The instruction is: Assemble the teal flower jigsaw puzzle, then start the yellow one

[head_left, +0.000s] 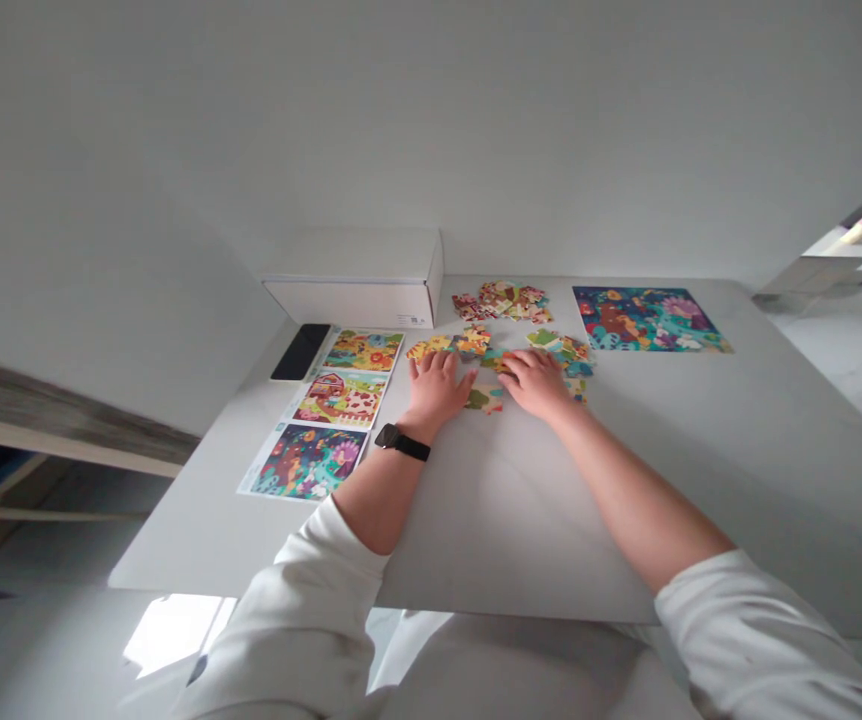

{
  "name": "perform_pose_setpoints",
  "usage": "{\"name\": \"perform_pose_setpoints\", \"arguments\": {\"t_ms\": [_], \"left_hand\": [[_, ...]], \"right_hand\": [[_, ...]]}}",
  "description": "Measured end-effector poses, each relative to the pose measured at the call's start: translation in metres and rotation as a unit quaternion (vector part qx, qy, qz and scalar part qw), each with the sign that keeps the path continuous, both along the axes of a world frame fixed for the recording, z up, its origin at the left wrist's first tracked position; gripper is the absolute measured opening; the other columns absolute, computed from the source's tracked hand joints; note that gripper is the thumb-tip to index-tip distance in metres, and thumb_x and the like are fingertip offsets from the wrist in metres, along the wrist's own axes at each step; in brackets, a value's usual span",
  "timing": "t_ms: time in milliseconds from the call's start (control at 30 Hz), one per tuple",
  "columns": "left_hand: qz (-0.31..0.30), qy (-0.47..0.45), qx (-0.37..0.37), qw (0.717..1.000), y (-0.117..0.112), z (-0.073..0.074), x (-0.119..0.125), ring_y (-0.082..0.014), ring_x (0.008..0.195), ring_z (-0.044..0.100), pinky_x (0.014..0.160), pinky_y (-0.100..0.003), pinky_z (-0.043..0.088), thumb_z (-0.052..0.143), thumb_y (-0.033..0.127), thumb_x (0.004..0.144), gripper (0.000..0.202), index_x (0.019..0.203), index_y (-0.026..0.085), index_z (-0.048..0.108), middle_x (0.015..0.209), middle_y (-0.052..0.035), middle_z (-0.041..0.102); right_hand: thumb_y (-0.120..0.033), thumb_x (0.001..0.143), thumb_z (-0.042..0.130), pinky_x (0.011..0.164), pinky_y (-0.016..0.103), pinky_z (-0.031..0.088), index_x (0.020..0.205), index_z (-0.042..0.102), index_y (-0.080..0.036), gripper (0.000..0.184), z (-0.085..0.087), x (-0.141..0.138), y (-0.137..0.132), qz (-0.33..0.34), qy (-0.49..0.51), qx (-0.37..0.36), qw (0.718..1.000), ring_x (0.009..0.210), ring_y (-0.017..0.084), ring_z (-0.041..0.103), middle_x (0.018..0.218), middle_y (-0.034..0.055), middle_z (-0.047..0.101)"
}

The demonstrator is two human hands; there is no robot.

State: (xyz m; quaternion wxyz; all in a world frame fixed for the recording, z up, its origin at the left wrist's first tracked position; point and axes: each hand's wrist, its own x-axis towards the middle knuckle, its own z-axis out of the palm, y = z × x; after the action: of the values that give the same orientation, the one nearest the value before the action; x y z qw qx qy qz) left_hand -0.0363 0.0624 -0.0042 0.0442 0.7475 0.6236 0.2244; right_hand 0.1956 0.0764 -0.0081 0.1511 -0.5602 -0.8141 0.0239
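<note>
My left hand, with a black watch on its wrist, lies flat on the white table, fingers spread over loose colourful puzzle pieces. My right hand rests beside it, fingers curled down onto more pieces. A small joined patch of pieces sits between the two hands. Whether the right fingers grip a piece is hidden.
A finished puzzle lies at the far right. Another heap of pieces sits behind the hands. A white box stands at the back left, a black phone and a picture sheet left of my hands.
</note>
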Motion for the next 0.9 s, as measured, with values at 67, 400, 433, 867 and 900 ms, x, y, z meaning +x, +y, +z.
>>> {"name": "perform_pose_setpoints", "arguments": {"t_ms": [67,400,433,867,900], "left_hand": [[0.021,-0.001,0.004,1.000,0.002,-0.002,-0.002,-0.0422,0.148,0.052,0.133,-0.072,0.023,0.059,0.050,0.108,0.048,0.149,0.026,0.066,0.150,-0.0182,0.068],[-0.018,-0.024,-0.019,0.999,0.002,0.005,-0.004,-0.0424,0.149,0.052,0.133,-0.081,0.011,0.062,0.045,0.106,0.034,0.135,0.035,0.077,0.150,-0.0105,0.071],[-0.020,-0.030,-0.023,0.999,0.002,0.006,-0.005,-0.0423,0.149,0.053,0.133,-0.082,0.010,0.061,0.043,0.106,0.034,0.136,0.035,0.077,0.149,-0.0099,0.072],[0.046,-0.028,-0.023,0.998,0.004,-0.002,-0.004,-0.0425,0.146,0.051,0.133,-0.081,0.014,0.065,0.041,0.104,0.037,0.139,0.034,0.073,0.149,-0.0156,0.064],[0.051,-0.024,-0.019,0.998,0.004,-0.002,-0.004,-0.0427,0.144,0.052,0.132,-0.081,0.015,0.065,0.043,0.104,0.036,0.137,0.034,0.074,0.147,-0.0159,0.063]], "right_hand": [[-0.042,0.110,0.054,0.126,0.060,0.038,0.147,0.074,-0.023,0.046,0.003,0.002,0.002,-0.015,0.006,0.010,1.000,0.145,0.040,0.055,0.157,0.0169,0.065],[-0.034,0.110,0.051,0.129,0.064,0.035,0.162,0.061,-0.029,0.054,0.015,-0.040,0.028,0.069,-0.020,-0.018,0.997,0.153,0.040,0.051,0.169,0.0128,0.057],[-0.035,0.109,0.052,0.128,0.065,0.036,0.160,0.064,-0.029,0.052,0.014,-0.042,0.028,0.054,-0.018,-0.019,0.998,0.150,0.040,0.053,0.167,0.0136,0.058],[-0.043,0.107,0.058,0.123,0.064,0.039,0.148,0.072,-0.028,0.047,0.003,-0.033,0.020,-0.039,0.011,0.032,0.999,0.145,0.043,0.052,0.157,0.0193,0.061],[-0.044,0.106,0.059,0.124,0.065,0.038,0.148,0.073,-0.030,0.046,0.002,-0.035,0.020,-0.020,0.012,0.038,0.999,0.148,0.043,0.049,0.159,0.0177,0.060]]}}
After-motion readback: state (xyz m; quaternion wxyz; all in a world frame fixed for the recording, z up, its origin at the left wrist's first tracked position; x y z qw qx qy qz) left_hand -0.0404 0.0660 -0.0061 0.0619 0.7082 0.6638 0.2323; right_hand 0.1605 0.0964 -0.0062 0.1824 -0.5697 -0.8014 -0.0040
